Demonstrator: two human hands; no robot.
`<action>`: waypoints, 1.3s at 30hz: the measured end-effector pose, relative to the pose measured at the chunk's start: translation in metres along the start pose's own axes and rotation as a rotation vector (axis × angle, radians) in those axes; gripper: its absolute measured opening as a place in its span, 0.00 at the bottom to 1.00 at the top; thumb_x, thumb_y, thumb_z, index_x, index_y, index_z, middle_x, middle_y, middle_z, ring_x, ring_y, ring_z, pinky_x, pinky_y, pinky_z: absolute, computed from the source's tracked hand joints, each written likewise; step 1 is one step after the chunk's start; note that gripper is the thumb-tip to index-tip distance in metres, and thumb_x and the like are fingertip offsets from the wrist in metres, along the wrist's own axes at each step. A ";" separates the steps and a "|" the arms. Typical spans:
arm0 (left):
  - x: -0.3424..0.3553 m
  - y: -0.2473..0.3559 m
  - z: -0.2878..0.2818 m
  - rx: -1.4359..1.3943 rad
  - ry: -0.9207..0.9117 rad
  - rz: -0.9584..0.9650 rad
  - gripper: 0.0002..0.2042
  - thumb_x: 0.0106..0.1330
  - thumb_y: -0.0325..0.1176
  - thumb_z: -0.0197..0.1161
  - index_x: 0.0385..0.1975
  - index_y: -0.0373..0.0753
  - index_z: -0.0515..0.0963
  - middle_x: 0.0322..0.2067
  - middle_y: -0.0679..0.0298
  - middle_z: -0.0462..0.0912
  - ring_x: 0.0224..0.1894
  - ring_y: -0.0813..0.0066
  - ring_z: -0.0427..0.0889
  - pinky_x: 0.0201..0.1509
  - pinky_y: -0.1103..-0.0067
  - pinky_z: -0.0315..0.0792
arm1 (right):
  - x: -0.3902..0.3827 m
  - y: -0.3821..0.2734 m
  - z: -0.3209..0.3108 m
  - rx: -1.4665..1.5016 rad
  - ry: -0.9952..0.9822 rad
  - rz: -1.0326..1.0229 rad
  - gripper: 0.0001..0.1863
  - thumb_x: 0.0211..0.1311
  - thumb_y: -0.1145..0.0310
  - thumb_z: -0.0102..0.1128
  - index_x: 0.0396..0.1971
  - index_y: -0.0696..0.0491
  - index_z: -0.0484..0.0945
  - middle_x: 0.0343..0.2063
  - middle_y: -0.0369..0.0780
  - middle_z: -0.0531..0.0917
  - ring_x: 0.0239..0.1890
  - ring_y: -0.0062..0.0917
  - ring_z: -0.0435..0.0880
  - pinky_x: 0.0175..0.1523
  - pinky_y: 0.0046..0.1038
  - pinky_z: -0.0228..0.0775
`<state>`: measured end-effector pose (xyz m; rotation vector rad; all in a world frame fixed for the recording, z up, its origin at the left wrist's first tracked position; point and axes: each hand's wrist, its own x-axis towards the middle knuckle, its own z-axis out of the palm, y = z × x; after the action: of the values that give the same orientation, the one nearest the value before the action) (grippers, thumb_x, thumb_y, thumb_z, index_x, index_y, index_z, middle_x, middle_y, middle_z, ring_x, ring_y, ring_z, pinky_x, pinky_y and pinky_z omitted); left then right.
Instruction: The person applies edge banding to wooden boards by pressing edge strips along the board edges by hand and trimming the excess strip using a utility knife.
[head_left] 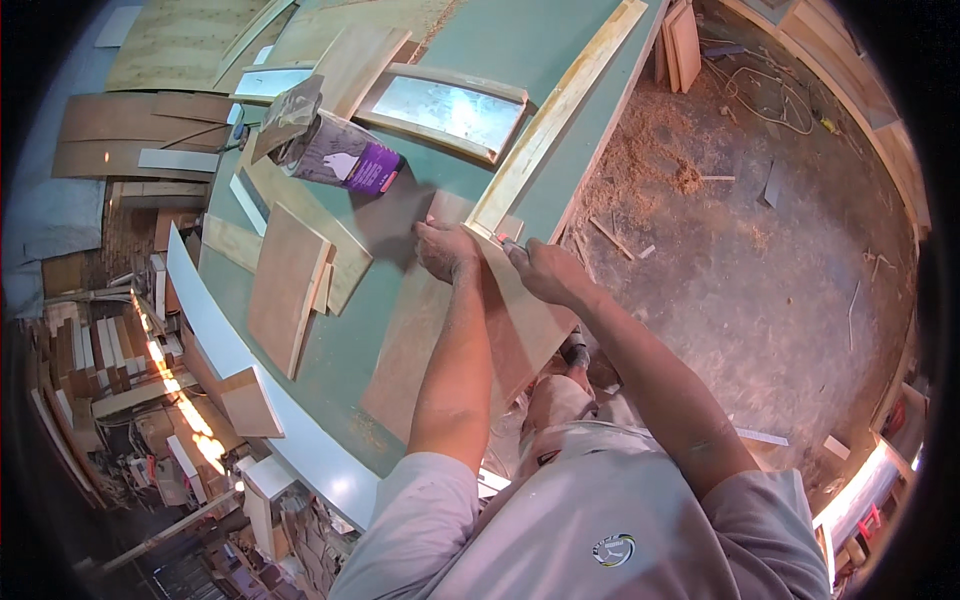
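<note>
A long pale wooden strip (560, 110) runs from the far right of the workbench toward me, ending between my hands. My right hand (548, 272) is closed around a slim tool (504, 241) with an orange-red part, held at the strip's near end; its exact kind is too small to tell. Just left of that end, my left hand (445, 250) has its fingers curled over a brown plywood board (430, 335). What those fingers pinch, if anything, is hidden. The plywood lies under both forearms at the bench's near edge.
On the green workbench top (345, 345) stand a purple-and-grey can (345, 155), a framed panel (445, 112) and loose boards (288, 285). A long white strip (270, 385) edges its left side. Sawdust (670, 165) and offcuts litter the floor at right; stacked scraps (110, 350) lie left.
</note>
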<state>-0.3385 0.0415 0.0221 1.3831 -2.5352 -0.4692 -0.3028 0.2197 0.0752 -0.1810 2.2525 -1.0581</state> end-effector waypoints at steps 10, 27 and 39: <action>0.003 0.002 0.003 0.063 0.026 -0.020 0.16 0.78 0.39 0.48 0.42 0.31 0.74 0.39 0.41 0.84 0.46 0.42 0.84 0.50 0.54 0.76 | 0.038 -0.002 0.004 0.002 -0.125 -0.033 0.33 0.75 0.48 0.42 0.48 0.68 0.76 0.42 0.62 0.84 0.48 0.56 0.84 0.57 0.50 0.73; 0.006 -0.006 0.013 0.079 0.120 0.051 0.10 0.71 0.31 0.51 0.45 0.34 0.75 0.40 0.46 0.84 0.47 0.45 0.83 0.53 0.56 0.72 | 0.015 -0.001 -0.013 -0.128 -0.227 0.012 0.27 0.73 0.51 0.47 0.45 0.63 0.81 0.42 0.55 0.87 0.47 0.48 0.87 0.54 0.44 0.78; -0.006 0.010 0.000 0.069 0.031 -0.046 0.12 0.75 0.36 0.50 0.43 0.33 0.75 0.38 0.44 0.84 0.45 0.45 0.83 0.51 0.56 0.73 | -0.013 0.006 -0.027 -0.027 -0.029 -0.008 0.30 0.75 0.47 0.44 0.39 0.65 0.76 0.33 0.60 0.85 0.41 0.56 0.86 0.50 0.52 0.76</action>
<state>-0.3430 0.0520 0.0261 1.4633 -2.5220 -0.3679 -0.3077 0.2465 0.0899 -0.2156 2.2426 -1.0234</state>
